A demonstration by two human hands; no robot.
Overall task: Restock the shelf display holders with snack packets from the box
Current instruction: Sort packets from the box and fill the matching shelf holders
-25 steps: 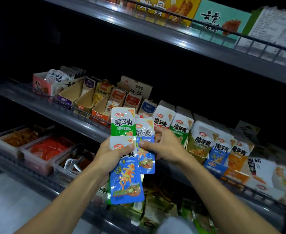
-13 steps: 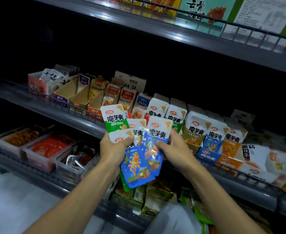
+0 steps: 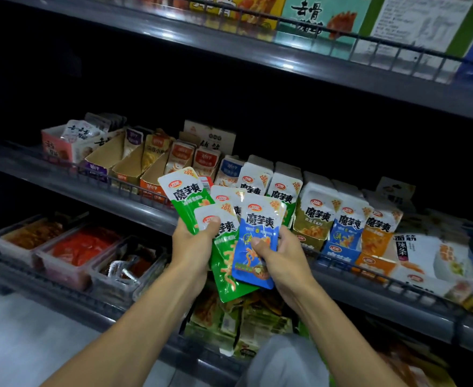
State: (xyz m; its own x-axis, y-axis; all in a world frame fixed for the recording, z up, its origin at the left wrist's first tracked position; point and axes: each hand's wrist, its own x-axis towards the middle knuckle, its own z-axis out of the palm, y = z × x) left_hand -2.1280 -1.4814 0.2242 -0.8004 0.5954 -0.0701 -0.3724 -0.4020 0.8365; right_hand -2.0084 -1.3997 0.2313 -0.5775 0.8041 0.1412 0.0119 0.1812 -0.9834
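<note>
In the head view, a fan of snack packets is held in front of the middle shelf, near its front rail. The left hand is curled round several of them, with the thumb pressed on a white-topped packet and a green packet standing uppermost in the fan. A blue packet is pinched by the right hand, thumb on its face and fingers curled behind it, and it overlaps the fan on the right side. Behind the hands, a row of display holders is ranged along the shelf: a green-fronted holder, an olive one, a blue-fronted holder and an orange one towards the right end. Trays of red and brown food are seen on the lower shelf at the left. No box can be made out with certainty.

The step in hand is judged to be sorting by flavour. The blue packet would next need to be drawn clear of the fan and carried right to the matching blue-fronted holder, then slid in upright
</note>
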